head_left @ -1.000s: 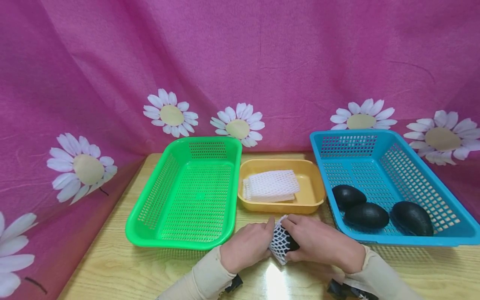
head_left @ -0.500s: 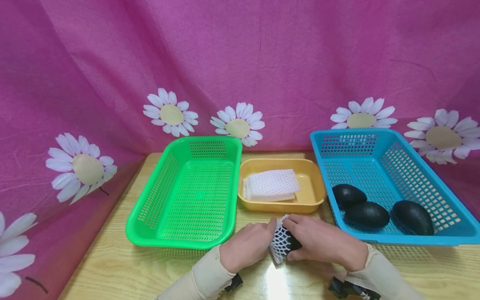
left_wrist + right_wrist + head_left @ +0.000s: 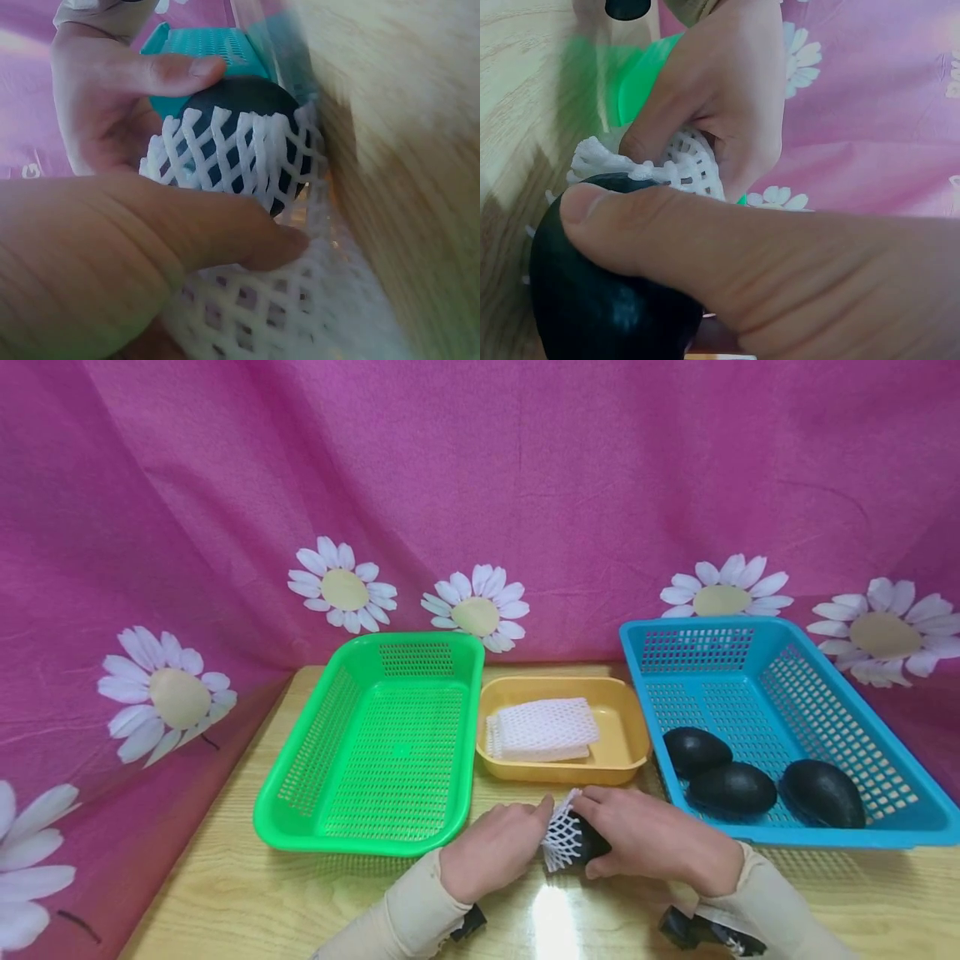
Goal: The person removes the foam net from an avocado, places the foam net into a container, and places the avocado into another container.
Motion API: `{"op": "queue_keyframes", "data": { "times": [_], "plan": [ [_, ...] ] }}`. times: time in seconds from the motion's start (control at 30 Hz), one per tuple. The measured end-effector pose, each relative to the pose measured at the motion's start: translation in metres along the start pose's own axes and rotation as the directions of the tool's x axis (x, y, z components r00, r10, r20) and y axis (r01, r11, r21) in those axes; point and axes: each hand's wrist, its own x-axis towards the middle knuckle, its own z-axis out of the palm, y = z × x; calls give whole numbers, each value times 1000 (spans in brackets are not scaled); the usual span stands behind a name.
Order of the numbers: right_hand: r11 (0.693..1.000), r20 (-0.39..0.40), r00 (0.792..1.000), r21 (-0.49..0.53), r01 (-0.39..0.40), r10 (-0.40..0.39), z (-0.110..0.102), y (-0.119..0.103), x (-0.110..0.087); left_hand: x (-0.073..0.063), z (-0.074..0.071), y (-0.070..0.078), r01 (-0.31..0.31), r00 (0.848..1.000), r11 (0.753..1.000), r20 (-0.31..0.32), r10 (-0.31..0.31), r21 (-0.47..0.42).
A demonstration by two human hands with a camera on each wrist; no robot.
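Observation:
My left hand (image 3: 498, 852) pinches a white foam net sleeve (image 3: 561, 837) near the table's front, its thumb pressed on the mesh in the left wrist view. One end of the sleeve is around a smooth black avocado (image 3: 615, 300). From the other side my right hand (image 3: 645, 839) grips that avocado, with the thumb (image 3: 622, 225) along its bare part. Mesh covers the end of the avocado (image 3: 240, 97) facing my left hand. Fingers on the far side of both hands are partly hidden.
A green basket (image 3: 363, 843) stands left. Behind the hands, a yellow tray (image 3: 618, 739) holds folded white foam nets (image 3: 547, 727). The blue basket (image 3: 787, 837) at right holds several black avocados (image 3: 733, 789). A pink flowered cloth (image 3: 570, 510) hangs behind the table (image 3: 225, 893).
My right hand and the avocado have shifted slightly right, and more of the avocado shows outside the net. My left hand stays nearly in place. The baskets and tray have not moved.

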Motion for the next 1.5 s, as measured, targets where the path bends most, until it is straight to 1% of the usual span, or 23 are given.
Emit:
{"op": "queue_keyframes", "data": {
  "times": [0.17, 0.37, 0.53, 0.63, 0.83, 0.9, 1.03, 1.13, 1.33, 1.5],
  "plan": [
    [999, 44, 999, 29, -28, 27, -4, 1, 1, 1, -1, -2, 8, 1000, 1000, -3, -8, 17],
    [996, 91, 993, 47, -76, 72, -5, 0, 2, 0, -2, -5, 10, 999, 999, -41, -8, 43],
    [994, 107, 990, 48, -98, 93, -5, 0, 1, 0, -4, -5, 9, 997, 1000, -75, -8, 21],
    [995, 102, 991, 46, -88, 83, -5, 1, 1, -1, -5, -5, -2, 994, 1000, -111, 4, 22],
    [999, 62, 998, 21, -29, 28, -3, 2, -1, -2, -8, -5, -12, 987, 999, -158, 18, 38],
    [999, 65, 998, 20, -26, 24, -3, 2, -1, -2, -9, -4, -16, 984, 999, -176, 22, 32],
    [1000, 68, 997, 16, -26, 25, -2, 2, -1, -2, -9, -4, -32, 973, 999, -229, 33, 5],
    [999, 64, 998, 17, -28, 27, -2, 2, -1, -2, -10, -4, -36, 966, 999, -257, 34, -6],
    [1000, 55, 998, 19, -23, 22, -1, 3, -2, -2, -12, -4, -29, 964, 999, -263, 24, -13],
    [999, 61, 998, 27, -27, 25, -1, 3, -1, -3, -13, -5, -15, 968, 1000, -251, 9, -21]
  ]
}}
